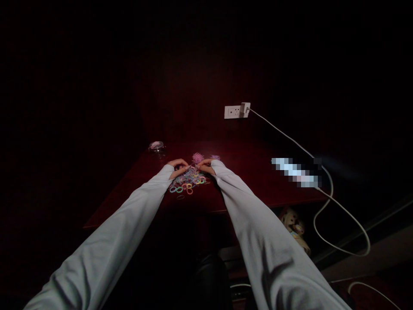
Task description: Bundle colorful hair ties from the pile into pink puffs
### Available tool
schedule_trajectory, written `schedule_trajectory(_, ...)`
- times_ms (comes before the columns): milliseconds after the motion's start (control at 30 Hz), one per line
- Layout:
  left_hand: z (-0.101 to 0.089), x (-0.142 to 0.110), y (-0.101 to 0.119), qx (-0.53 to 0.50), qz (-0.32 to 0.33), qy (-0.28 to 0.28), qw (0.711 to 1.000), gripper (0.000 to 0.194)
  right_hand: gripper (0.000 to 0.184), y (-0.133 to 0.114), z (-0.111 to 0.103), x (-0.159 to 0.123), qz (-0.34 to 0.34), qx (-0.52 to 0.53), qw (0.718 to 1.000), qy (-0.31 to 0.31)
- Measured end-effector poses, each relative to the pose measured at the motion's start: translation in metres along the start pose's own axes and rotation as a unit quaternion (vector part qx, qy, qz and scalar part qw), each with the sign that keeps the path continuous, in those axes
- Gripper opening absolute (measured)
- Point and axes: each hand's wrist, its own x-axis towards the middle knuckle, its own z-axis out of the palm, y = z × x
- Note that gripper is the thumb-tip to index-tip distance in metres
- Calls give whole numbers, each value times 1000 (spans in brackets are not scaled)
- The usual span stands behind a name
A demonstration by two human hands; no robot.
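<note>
A heap of small coloured hair ties (189, 177) lies on the dark red table, with several loose rings along its near edge. Over the heap's left side is my left hand (178, 165), fingers curled and thumb and fingertips drawn together. My right hand (205, 165) faces it from the right, also pinching, and the fingertips of both hands nearly meet. What they pinch is too small to make out. Just behind my hands sits a bunch of pink hair ties (198, 157). Beside it, partly behind my right hand, is a small purple bunch (214, 157).
A round clear container (156, 146) with something pink stands at the table's (248, 181) back left. On the right lies a blurred bright device (295, 172), its white cable (287, 137) running to a wall socket (232, 112). A patterned cloth item (293, 226) sits below the right edge.
</note>
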Motion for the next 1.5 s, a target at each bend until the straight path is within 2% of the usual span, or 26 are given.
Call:
schedule_trajectory(133,0,-1,1,2,-13,-4,1000,37,36,-4,-3,-3,-4,-40,999,3)
schedule_trajectory(367,0,-2,4,0,-14,-1,1000,37,27,-2,-3,-4,-1,-55,998,15)
schedule_trajectory(700,1,-2,2,6,-1,-11,1000,34,24,13,1,3,-24,12,1000,9)
schedule_trajectory(933,2,-1,3,4,-2,-11,1000,38,9,18,17,27,69,45,996,41)
schedule_trajectory(1167,2,-1,6,4,4,-11,1000,35,12,24,23,37,55,63,995,44)
schedule_trajectory(1333,3,-1,9,1,0,-12,1000,33,22,27,24,37,43,43,998,35)
schedule_trajectory(1500,2,-3,13,-3,-4,-31,1000,32,19,27,25,36,40,35,998,43)
